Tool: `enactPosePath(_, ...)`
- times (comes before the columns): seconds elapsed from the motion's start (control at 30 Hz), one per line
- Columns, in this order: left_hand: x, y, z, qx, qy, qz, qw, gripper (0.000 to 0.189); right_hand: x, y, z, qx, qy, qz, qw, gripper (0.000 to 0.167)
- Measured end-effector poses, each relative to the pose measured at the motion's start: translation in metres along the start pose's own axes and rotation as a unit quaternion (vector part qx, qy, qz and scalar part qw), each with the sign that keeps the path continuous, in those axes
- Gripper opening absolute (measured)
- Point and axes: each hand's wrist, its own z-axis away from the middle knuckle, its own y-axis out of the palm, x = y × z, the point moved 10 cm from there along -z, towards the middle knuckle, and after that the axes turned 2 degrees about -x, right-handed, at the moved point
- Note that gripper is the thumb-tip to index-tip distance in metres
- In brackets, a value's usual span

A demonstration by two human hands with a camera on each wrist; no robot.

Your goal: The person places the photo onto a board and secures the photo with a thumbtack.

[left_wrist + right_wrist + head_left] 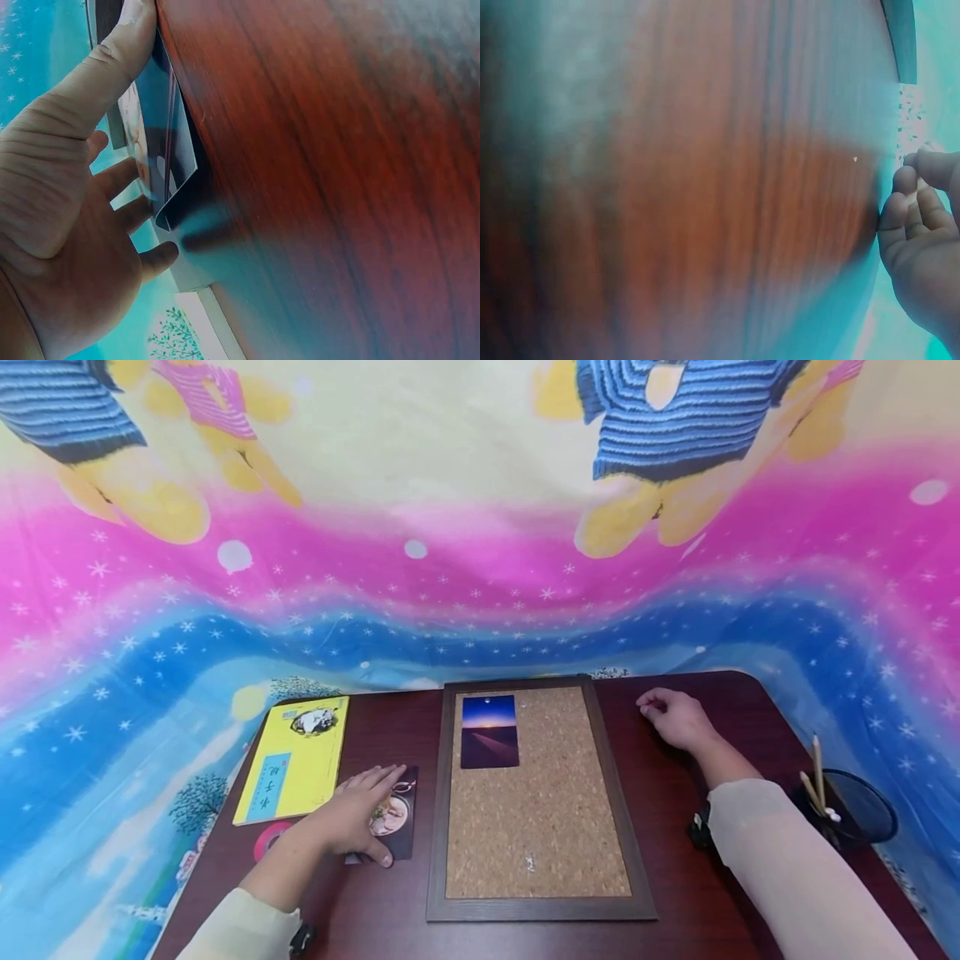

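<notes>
A photo of a food bowl [392, 816] on a dark background lies left of the corkboard. My left hand [356, 818] spreads over it, thumb near its close edge and fingers toward its far edge. In the left wrist view one edge of the photo [180, 146] bends up from the table beside the spread fingers. To the right of the board, my right hand [677, 720] hovers at the table with fingers loosely curled; nothing shows clearly in it. A sunset photo [490, 737] hangs at the upper left of the corkboard [540, 810], with a clear pin at its top.
Small clear pins [530, 863] sit on the board. A yellow book [300, 760] lies at the far left, with a pink round object [270, 839] below it, partly under the left arm. A black mesh holder [862, 810] with pencils stands at the right.
</notes>
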Motion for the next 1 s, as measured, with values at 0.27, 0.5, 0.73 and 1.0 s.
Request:
enactPosePath(0.27, -0.004, -0.004, 0.002, -0.014, 0.004, 0.001, 0.9999, 0.141, -0.002, 0.0, 0.004, 0.004, -0.003, -0.007, 1.0, 0.03)
enactPosePath(0.5, -0.01, -0.015, -0.002, -0.031, 0.009, 0.005, 0.9995, 0.138, 0.004, -0.002, 0.01, -0.005, -0.011, -0.016, 0.9998, 0.033)
enactPosePath(0.73, -0.018, -0.019, -0.006, -0.032, -0.004, 0.036, 0.9988, 0.134, 0.007, 0.001, 0.014, 0.001, -0.008, -0.022, 0.9997, 0.035)
enactPosePath(1.0, -0.037, -0.026, -0.011, -0.038, 0.007, 0.044, 0.9983, 0.133, 0.005, 0.003, 0.02, -0.007, 0.006, -0.033, 0.9994, 0.035)
